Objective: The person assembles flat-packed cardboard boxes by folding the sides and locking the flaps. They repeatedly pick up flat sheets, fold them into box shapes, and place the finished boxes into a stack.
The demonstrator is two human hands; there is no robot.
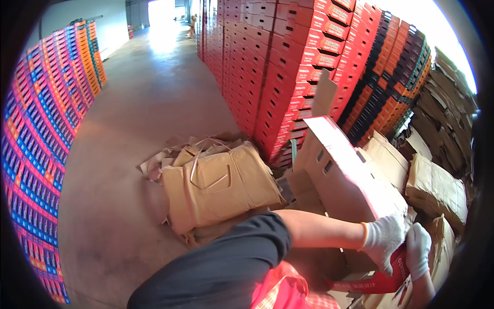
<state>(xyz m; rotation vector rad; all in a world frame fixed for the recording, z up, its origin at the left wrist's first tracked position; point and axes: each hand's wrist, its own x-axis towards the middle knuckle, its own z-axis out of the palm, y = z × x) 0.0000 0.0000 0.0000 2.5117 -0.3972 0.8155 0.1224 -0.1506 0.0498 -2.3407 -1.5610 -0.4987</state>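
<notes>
White knit gloves cover the worker's left hand and right hand, the left cuff edged in orange. A loose black sleeve ends above the bare forearm; below, red fabric with plaid trim, possibly an apron.

Bright backlight from far doorway; glare on floor. Upper right blown out. Box panel washed pale. Fisheye bends left-hand crate stack; corners black.
</notes>
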